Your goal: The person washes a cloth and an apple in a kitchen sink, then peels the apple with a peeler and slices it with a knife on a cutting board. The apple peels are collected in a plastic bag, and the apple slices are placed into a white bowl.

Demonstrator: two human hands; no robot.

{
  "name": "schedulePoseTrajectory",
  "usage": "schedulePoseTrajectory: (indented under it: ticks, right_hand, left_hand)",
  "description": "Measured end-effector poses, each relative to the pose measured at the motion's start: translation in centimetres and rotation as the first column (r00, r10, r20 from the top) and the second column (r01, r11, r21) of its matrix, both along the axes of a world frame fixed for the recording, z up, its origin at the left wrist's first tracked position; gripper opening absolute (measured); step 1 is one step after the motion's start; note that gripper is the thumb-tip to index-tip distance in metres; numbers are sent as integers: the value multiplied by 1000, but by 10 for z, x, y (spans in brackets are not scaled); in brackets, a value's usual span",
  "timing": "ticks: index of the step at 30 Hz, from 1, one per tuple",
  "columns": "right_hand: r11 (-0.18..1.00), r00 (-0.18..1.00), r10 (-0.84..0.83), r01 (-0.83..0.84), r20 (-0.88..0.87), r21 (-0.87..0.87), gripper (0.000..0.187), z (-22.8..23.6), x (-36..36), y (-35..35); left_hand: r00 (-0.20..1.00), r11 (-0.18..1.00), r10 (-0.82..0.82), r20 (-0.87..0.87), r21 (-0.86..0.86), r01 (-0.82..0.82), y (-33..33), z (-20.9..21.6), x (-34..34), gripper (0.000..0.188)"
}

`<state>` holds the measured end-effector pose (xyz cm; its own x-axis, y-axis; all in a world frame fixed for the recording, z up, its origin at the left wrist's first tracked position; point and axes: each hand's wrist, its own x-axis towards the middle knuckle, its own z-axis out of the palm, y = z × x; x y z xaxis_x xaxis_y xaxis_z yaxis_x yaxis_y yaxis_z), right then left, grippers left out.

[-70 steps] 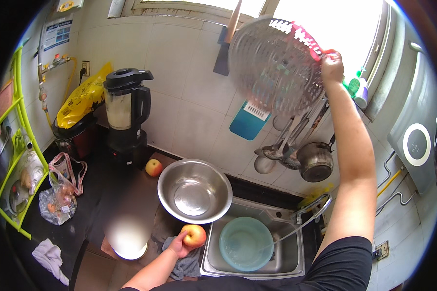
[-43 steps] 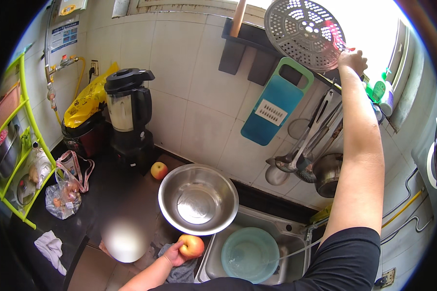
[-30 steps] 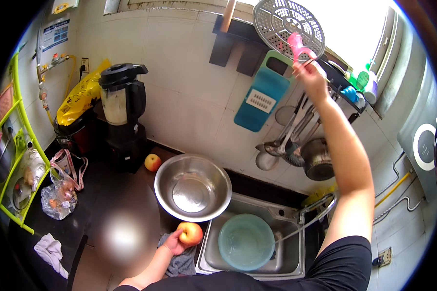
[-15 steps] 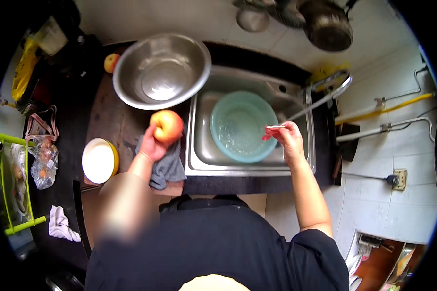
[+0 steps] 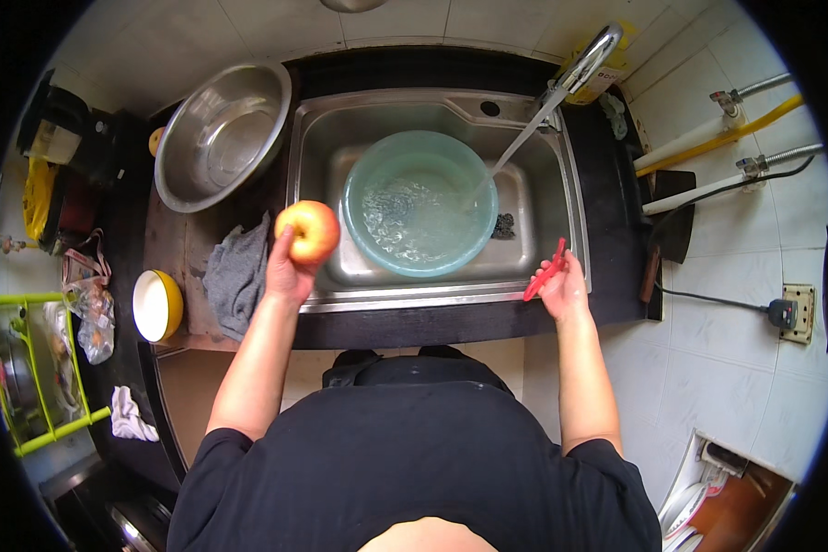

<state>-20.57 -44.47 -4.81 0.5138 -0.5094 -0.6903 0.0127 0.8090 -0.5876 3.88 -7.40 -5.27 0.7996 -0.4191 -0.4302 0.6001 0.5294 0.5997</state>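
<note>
My left hand (image 5: 288,279) is closed round a red and yellow apple (image 5: 309,232), held over the left rim of the sink. Over the sink's front right corner, my right hand (image 5: 568,293) grips a slim red tool that looks like a peeler (image 5: 545,270); its working end is hard to make out. A pale green basin (image 5: 362,241) with rippling water stands in the steel sink (image 5: 534,198), between my hands. From the faucet (image 5: 575,74), a stream of water runs into the basin.
Left of the sink are a large steel bowl (image 5: 193,152), a grey cloth (image 5: 233,276) and a yellow bowl (image 5: 167,308). Another apple (image 5: 155,141) shows partly behind the steel bowl. A cleaver-like dark blade (image 5: 676,216) stands by the right wall, near pipes and a plug (image 5: 782,314).
My view has shifted toward the sink. The apple has come to the sink's left edge in my left hand. My right hand has moved from over the basin to the sink's front right corner.
</note>
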Motion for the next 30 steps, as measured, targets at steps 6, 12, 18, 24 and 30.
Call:
schedulePoseTrajectory:
  ticks: [6,12,18,24,30]
  right_hand:
    - [982,986,168,-170,-20,-78,30,2,7,-27]
    - [922,945,321,-328,-67,-204,32,10,40,-3]
    - [642,690,724,-676,-6,-362,53,42,78,58]
    - [616,645,760,-677,77,-403,65,61,81,71]
    - [649,664,735,-628,140,-430,65,71,63,57]
  left_hand:
    - [974,999,-34,-223,-5,34,-43,-15,-56,60]
    - [989,990,-23,-148,132,43,-68,17,-72,72]
    - [1000,988,-16,7,151,15,-105,37,-91,60]
    - [974,993,-119,191,47,112,-126,68,-112,48]
    - [881,921,-390,268,137,366,-129,82,-112,67]
